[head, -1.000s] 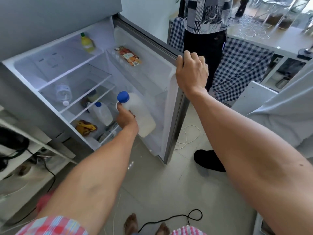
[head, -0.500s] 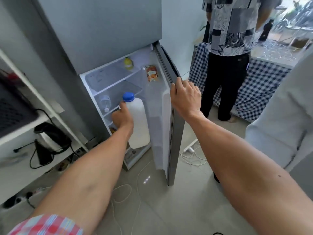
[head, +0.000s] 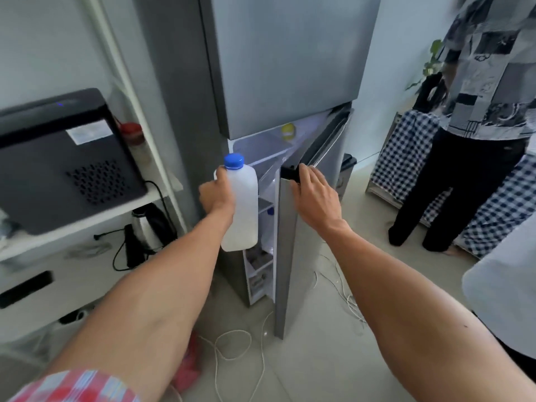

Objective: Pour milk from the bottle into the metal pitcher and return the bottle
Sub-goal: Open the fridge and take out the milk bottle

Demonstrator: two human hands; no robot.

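A white plastic milk bottle [head: 245, 210] with a blue cap is upright in the air in front of the grey fridge [head: 278, 62]. My left hand [head: 216, 195] is shut on the bottle's handle side. My right hand [head: 311, 192] grips the top edge of the lower fridge door [head: 285, 256], which stands only a narrow gap open. Through the gap I see white shelves and a yellow bottle [head: 288, 131]. No metal pitcher is in view.
A white shelf unit at the left carries a black appliance [head: 58, 158] and, lower down, a steel kettle [head: 145, 227]. White cords [head: 232, 343] lie on the tiled floor. A person in black trousers [head: 452, 198] stands at the right beside a checked tablecloth [head: 406, 152].
The bottle has come out of the fridge door shelf and risen in my left hand. My right hand has swung the door from wide open to nearly closed. The camera has risen and pulled back.
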